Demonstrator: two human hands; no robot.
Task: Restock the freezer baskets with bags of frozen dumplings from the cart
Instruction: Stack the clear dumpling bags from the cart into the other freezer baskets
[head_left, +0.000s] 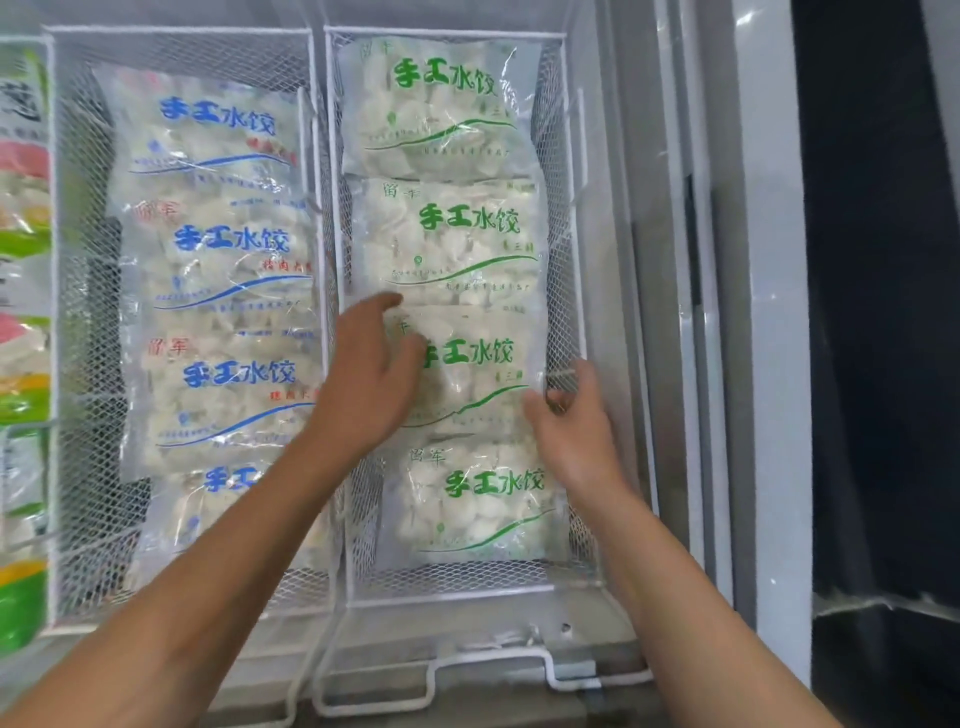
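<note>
Both forearms reach up from the bottom edge toward the right basket (563, 218), the wire one with green-lettered dumpling bags laid in a column. That basket holds four visible bags: the top bag (436, 104) against its far end, the second bag (452, 239) just below it, the third bag (467, 374) under the hands, and the near bag (478, 499) against its near end. On the third bag's left part, the left hand (371, 374) lies with fingers spread and fairly straight, pressing or smoothing it rather than closing round it. At the third bag's right edge, next to the basket's right wall, the right hand (576, 415) has its fingers bent at the bag's rim; whether it pinches the plastic or only nudges it I cannot tell. Just left of the right basket, touching it, the left basket (78, 312) holds at least four blue-lettered bags (223, 244) overlapping in a column. Farther left, other coloured packets (21, 364) show at the frame edge. Right of the right basket runs the freezer frame (769, 312). No cart is in view. Judging by this, both baskets look nearly filled on the top layer, and the step in hand seems to be settling the third bag into its slot; how many bags remain on the cart cannot be told.
</note>
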